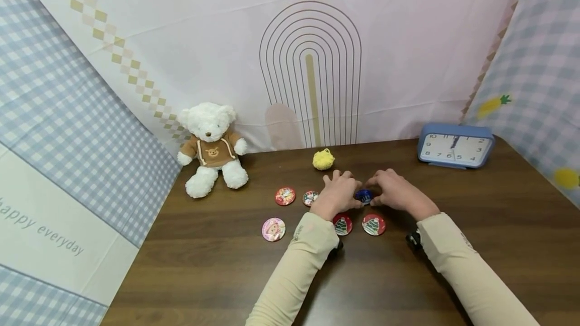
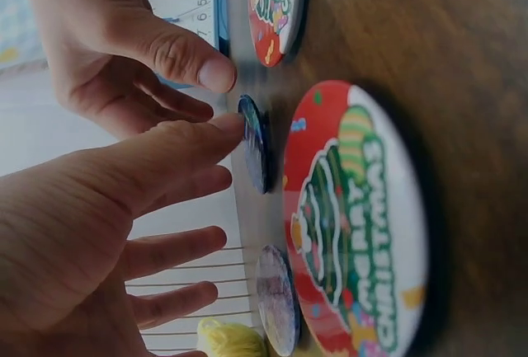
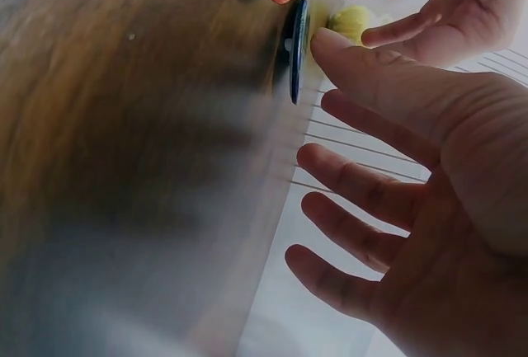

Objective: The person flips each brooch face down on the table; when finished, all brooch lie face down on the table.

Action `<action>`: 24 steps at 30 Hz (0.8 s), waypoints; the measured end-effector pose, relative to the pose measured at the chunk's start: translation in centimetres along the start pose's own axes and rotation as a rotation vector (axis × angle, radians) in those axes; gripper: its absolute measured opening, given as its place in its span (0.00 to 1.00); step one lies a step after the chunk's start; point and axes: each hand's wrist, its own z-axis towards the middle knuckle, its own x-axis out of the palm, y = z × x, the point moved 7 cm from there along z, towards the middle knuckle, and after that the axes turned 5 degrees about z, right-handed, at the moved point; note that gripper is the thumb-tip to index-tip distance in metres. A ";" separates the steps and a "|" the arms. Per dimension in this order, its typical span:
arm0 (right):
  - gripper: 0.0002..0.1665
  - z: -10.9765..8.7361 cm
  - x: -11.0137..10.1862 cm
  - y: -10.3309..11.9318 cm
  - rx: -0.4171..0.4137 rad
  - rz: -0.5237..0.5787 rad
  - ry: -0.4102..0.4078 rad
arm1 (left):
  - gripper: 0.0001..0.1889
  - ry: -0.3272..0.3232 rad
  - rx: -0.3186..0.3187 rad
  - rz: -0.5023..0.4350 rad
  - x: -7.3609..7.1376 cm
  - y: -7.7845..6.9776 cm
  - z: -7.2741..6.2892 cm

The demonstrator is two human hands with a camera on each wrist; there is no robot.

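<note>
Both hands at the dark blue round badge [image 1: 364,197], which lies on the wood-grain table [image 1: 217,270] in the gap between them. Left hand [image 1: 336,194] on its left side, fingers spread and loosely bent, thumb tip at the badge edge. Right hand [image 1: 399,191] on its right side, thumb and fingers apart, thumb tip just beside the rim. Neither hand has a clamp on it — can't tell whether either thumb actually touches.

Two red Merry Christmas tree badges on the near side: one [image 1: 342,225] partly under the left forearm's line of sight, the other [image 1: 373,225] fully visible, just right of it. Left of the left hand: a small Christmas-patterned badge [image 1: 310,198], part covered by the hand, then a red-rimmed badge [image 1: 285,196], with a pink cartoon badge [image 1: 274,229] nearer the person. Left wrist view also has a purplish badge [image 2: 278,299] flat on the table; can't match it to one in the head view.

Back of table: yellow yarn ball [image 1: 323,160] beyond the left hand, white teddy bear [image 1: 210,137] in a brown hoodie at left, blue desk clock [image 1: 455,146] at right — printed cloth [image 1: 204,64] behind
</note>
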 end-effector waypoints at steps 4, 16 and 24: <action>0.21 0.1 0.1 0.2 -0.014 -0.010 0.001 | 0.24 0.014 -0.009 -0.008 0.3 -0.1 0.1; 0.21 0.6 0.3 -0.1 -0.002 -0.045 0.023 | 0.22 0.000 -0.019 -0.014 0.3 -0.1 0.4; 0.22 0.8 0.6 -0.2 0.027 -0.034 0.055 | 0.18 -0.023 -0.020 -0.038 0.3 -0.2 0.5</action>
